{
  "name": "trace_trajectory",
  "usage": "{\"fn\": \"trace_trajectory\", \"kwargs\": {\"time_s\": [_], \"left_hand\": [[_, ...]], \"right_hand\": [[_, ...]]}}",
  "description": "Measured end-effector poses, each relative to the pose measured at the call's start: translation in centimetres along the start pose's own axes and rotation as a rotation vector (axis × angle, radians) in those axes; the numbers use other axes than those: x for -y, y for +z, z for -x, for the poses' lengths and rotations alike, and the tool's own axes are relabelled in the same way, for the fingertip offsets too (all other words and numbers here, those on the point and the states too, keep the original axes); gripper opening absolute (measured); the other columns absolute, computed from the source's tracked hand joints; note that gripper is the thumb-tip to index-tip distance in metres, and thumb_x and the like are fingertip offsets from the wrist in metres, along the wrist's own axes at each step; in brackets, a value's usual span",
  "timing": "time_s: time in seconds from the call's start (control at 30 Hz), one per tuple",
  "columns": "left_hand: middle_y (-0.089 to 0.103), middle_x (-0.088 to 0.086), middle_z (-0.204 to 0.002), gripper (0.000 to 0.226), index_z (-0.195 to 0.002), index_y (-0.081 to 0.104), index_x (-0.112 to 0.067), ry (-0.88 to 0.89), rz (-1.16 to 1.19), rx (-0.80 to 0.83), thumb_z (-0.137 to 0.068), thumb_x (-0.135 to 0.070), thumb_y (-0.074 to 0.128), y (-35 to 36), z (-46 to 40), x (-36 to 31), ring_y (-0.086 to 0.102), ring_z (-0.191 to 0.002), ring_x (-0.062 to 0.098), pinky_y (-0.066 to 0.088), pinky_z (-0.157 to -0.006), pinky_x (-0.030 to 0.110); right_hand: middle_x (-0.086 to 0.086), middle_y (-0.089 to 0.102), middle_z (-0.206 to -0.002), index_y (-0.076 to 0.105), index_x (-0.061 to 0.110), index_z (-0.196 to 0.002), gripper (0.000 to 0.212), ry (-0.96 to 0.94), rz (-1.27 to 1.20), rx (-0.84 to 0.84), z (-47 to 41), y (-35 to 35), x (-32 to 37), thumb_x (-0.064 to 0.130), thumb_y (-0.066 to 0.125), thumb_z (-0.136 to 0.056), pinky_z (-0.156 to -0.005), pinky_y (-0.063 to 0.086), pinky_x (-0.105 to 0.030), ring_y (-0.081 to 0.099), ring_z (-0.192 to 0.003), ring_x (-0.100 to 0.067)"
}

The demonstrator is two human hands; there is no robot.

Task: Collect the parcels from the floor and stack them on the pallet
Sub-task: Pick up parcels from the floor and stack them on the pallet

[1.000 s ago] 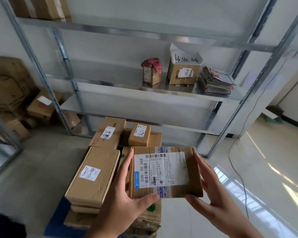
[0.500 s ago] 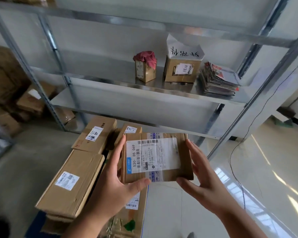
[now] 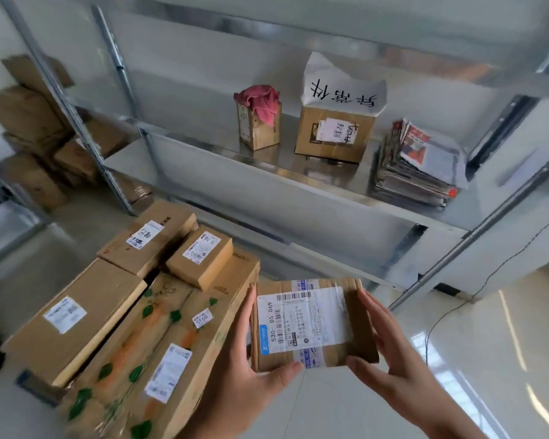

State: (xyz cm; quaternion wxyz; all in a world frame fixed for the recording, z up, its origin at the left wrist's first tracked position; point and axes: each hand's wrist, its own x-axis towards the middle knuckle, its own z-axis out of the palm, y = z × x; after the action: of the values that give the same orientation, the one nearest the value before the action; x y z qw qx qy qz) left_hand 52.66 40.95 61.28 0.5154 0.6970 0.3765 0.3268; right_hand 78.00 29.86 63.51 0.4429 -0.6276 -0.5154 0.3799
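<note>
Cardboard parcel (image 3: 311, 324): brown, flat, rectangular, corrugated edges showing, held up off the floor just right of the stack, face toward the person.
Label on it: one white shipping label under clear tape, barcode along the top, "530- D5 069" printed down the left side, a blue tab at the lower left corner.
Left hand (image 3: 235, 369): grip curled round the parcel's left edge, fingers up along the side, thumb pressed on the bottom front corner.
Right hand (image 3: 390, 353): grip on the right edge, fingers up the side, thumb pinching the lower right corner.
Stack on the pallet: five parcels that I can count, all brown.
Long plain box (image 3: 73, 318): one, on the left, white label on top.
Carrot-print box (image 3: 159, 350): one, the biggest, two labels on it, beside the held parcel.
Small box (image 3: 200, 256): one, sitting on the carrot-print box's far end.
Far box (image 3: 148, 237): one, labelled, at the back; a fifth lies partly hidden beneath.
Pallet (image 3: 34, 386): only a blue corner peeks out at the lower left.
Metal shelf (image 3: 286, 172): two small cartons, one with a pink cloth (image 3: 259, 99), one under a handwritten paper sheet, plus one pile of magazines (image 3: 415, 166).
Back left: more cartons heaped, blurred, no count possible.
</note>
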Motion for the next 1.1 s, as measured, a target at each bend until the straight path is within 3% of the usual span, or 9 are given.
{"fn": "trace_trajectory", "kwargs": {"time_s": [0.1, 0.2, 0.3, 0.47, 0.63, 0.73, 0.87, 0.97, 1.1], "left_hand": [[0.037, -0.023, -0.166, 0.113, -0.162, 0.013, -0.058, -0.034, 0.003, -0.029, -0.077, -0.063, 0.087, 2.1, -1.0, 0.9, 0.043, -0.15, 0.005, 0.054, -0.11, 0.047], [0.038, -0.015, -0.167, 0.119, -0.165, 0.015, -0.043, -0.095, 0.037, -0.088, -0.073, -0.063, 0.088, 3.0, -2.4, 1.8, 0.043, -0.151, 0.007, 0.052, -0.113, 0.048], [0.046, -0.016, -0.161, 0.119, -0.161, 0.017, -0.047, -0.177, 0.056, -0.17, -0.068, -0.049, 0.093, 2.9, -3.7, 3.3, 0.049, -0.144, 0.0, 0.053, -0.109, 0.029], [0.047, -0.024, -0.155, 0.12, -0.16, 0.016, -0.053, -0.288, 0.077, -0.295, -0.076, -0.024, 0.096, 1.5, -7.3, 7.0, 0.05, -0.133, -0.015, 0.045, -0.092, 0.001], [0.046, -0.029, -0.15, 0.119, -0.149, 0.01, -0.072, -0.393, 0.143, -0.404, -0.075, -0.031, 0.095, 0.9, -11.7, 11.6, 0.047, -0.128, -0.022, 0.051, -0.091, 0.005], [0.049, -0.028, -0.147, 0.118, -0.141, 0.009, -0.083, -0.442, 0.15, -0.472, -0.07, -0.043, 0.095, 0.6, -13.7, 14.3, 0.049, -0.13, -0.015, 0.055, -0.099, 0.017], [0.055, -0.026, -0.142, 0.123, -0.147, 0.005, -0.078, -0.521, 0.133, -0.559, -0.061, -0.059, 0.093, 0.6, -15.6, 18.6, 0.058, -0.128, -0.006, 0.058, -0.096, 0.02], [0.06, -0.025, -0.139, 0.123, -0.144, 0.007, -0.081, -0.56, 0.137, -0.65, -0.059, -0.058, 0.093, 1.1, -17.1, 22.6, 0.065, -0.123, -0.001, 0.06, -0.1, 0.031], [0.06, -0.033, -0.132, 0.115, -0.142, 0.012, -0.083, -0.57, 0.061, -0.743, -0.063, -0.055, 0.091, 2.3, -19.7, 27.7, 0.066, -0.118, -0.003, 0.061, -0.091, 0.023]], "right_hand": [[0.028, 0.024, -0.166, 0.031, 0.057, -0.154, 0.09, 0.006, 0.029, 0.076, -2.0, -1.9, -1.9, 0.025, 0.081, -0.087, -0.124, 0.032, -0.043, 0.031, -0.153, -0.002], [0.027, 0.027, -0.165, 0.031, 0.049, -0.158, 0.092, 0.007, 0.069, 0.133, -5.1, -2.5, -3.1, 0.011, 0.078, -0.089, -0.125, 0.033, -0.044, 0.03, -0.153, -0.003], [0.022, 0.029, -0.164, 0.03, 0.03, -0.16, 0.089, -0.012, 0.076, 0.211, -9.3, -2.1, -4.3, 0.008, 0.077, -0.087, -0.124, 0.034, -0.045, 0.03, -0.154, -0.006], [0.026, 0.029, -0.164, 0.03, 0.027, -0.159, 0.088, -0.051, 0.1, 0.32, -17.6, -0.1, -5.9, 0.016, 0.077, -0.086, -0.124, 0.033, -0.038, 0.029, -0.154, -0.005], [0.023, 0.027, -0.166, 0.03, 0.029, -0.16, 0.088, -0.076, 0.18, 0.429, -26.3, 2.2, -8.3, 0.018, 0.077, -0.087, -0.122, 0.037, -0.036, 0.027, -0.155, -0.008], [0.017, 0.027, -0.167, 0.03, 0.032, -0.161, 0.088, -0.105, 0.194, 0.518, -30.7, 3.8, -9.8, 0.024, 0.076, -0.087, -0.12, 0.04, -0.037, 0.027, -0.156, -0.013], [0.016, 0.028, -0.166, 0.03, 0.029, -0.159, 0.09, -0.065, 0.221, 0.624, -35.9, 6.7, -13.7, 0.018, 0.078, -0.083, -0.12, 0.041, -0.04, 0.031, -0.154, -0.011], [0.025, 0.031, -0.159, 0.029, 0.035, -0.156, 0.091, -0.055, 0.236, 0.735, -39.5, 9.2, -17.4, 0.008, 0.078, -0.085, -0.112, 0.046, -0.025, 0.035, -0.149, -0.005], [0.006, 0.033, -0.162, 0.025, 0.029, -0.16, 0.093, -0.03, 0.247, 0.851, -44.3, 12.0, -22.5, 0.008, 0.078, -0.087, -0.108, 0.051, -0.025, 0.037, -0.149, -0.013]]}}
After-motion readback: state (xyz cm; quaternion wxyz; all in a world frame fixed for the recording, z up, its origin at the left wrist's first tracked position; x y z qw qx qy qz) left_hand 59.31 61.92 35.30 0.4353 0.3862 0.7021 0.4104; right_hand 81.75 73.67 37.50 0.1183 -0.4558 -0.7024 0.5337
